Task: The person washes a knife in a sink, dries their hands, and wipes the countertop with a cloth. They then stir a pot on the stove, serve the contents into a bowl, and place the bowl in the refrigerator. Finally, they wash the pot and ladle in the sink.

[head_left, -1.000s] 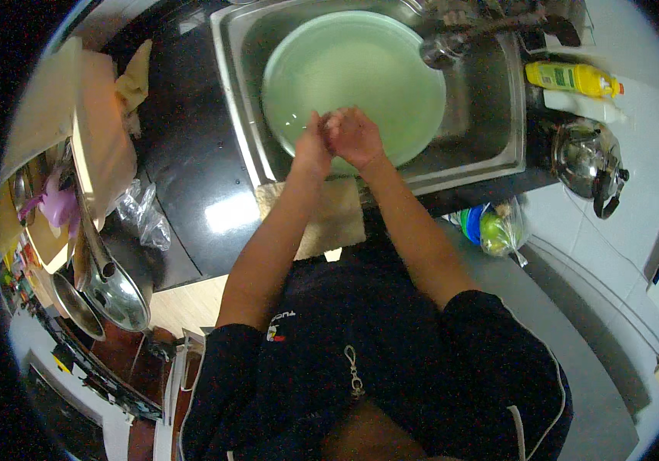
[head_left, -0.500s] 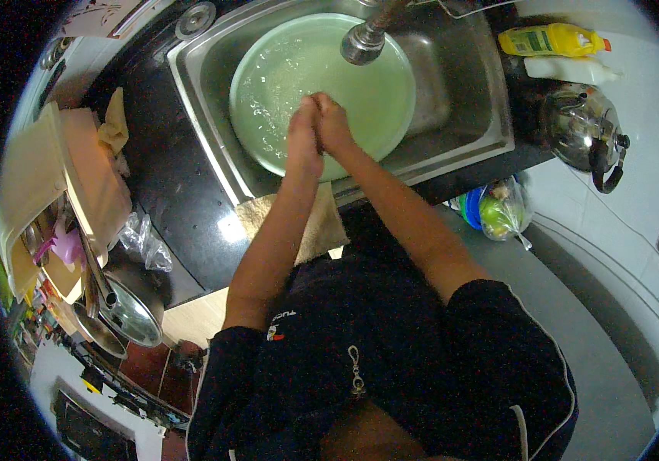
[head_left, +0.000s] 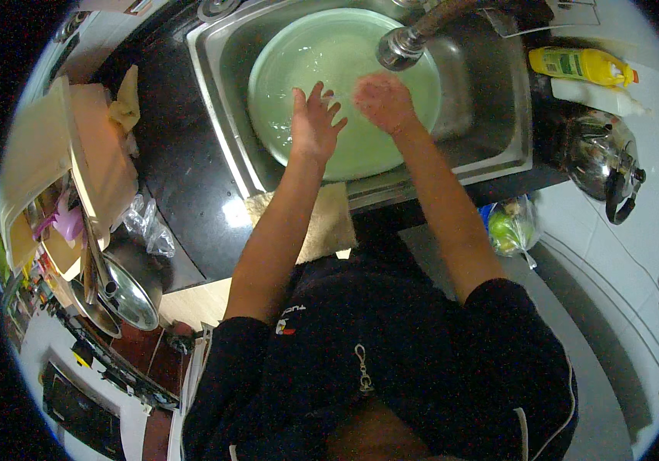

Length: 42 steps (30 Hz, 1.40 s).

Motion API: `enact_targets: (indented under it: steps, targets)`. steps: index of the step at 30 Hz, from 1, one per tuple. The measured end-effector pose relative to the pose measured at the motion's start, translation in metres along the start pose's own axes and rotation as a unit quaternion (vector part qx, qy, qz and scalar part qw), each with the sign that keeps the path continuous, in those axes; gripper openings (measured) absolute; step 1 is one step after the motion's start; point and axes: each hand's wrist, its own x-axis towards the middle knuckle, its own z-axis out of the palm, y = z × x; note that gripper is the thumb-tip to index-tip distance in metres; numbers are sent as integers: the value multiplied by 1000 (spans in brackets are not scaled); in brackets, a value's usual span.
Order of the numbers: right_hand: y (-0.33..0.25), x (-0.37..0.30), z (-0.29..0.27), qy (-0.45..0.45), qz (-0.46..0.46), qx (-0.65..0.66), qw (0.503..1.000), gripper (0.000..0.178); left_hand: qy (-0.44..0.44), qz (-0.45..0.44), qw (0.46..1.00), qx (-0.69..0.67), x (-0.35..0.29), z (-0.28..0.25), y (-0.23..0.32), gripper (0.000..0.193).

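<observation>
Pale green basin (head_left: 253, 96) is sitting in the stainless-steel sink (head_left: 487, 107), over toward the left side of it, with water (head_left: 360, 150) in it. Both hands are out over the basin, well clear of each other. Left hand (head_left: 316, 127) has its grip released — fingers spread wide, nothing in it. Right hand (head_left: 385, 101) is kinda blurry; the fingers look bent in, but I honestly can't tell if that grip is clenched or has something tucked inside. Can't really make out if either hand is touching the water, either.

Faucet head (head_left: 400, 48) hangs over the right part of the basin, just beyond the right hand. On the near edge of the sink there's a tan cloth (head_left: 329, 230) draped over the front, right by the left forearm. Black surface (head_left: 183, 154) runs off to the left, with a crumpled clear plastic bag (head_left: 149, 227) on it.

Right of the sink you get a yellow bottle (head_left: 581, 66) with a white bottle (head_left: 594, 95) just beside it, then a shiny metal kettle (head_left: 602, 146) nearer the person. Last bit — a knotted see-through bag (head_left: 512, 230) with something round and green inside, near the right forearm.
</observation>
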Motion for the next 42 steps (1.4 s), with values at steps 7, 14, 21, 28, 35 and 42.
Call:
enact_targets:
  steps: [7,14,21,28,35,42]
  targets:
    - [-154,6,-25,107,179,286,935,35,33,62,995,-69,17,11,-3,72]
    - [-84,44,-32,170,422,536,711,48,-67,48,974,210,-36,62,-9,57]
    - [-148,29,-22,122,494,595,622,57,-93,68,968,225,-20,40,10,68]
    - [-139,12,-32,-2,382,407,829,51,-7,65,968,242,-28,10,15,66]
    - [9,-38,-36,297,447,414,735,29,20,29,987,158,-46,-32,14,67]
    - [-2,-41,-11,153,412,789,430,24,18,-39,996,76,-45,-29,-10,62]
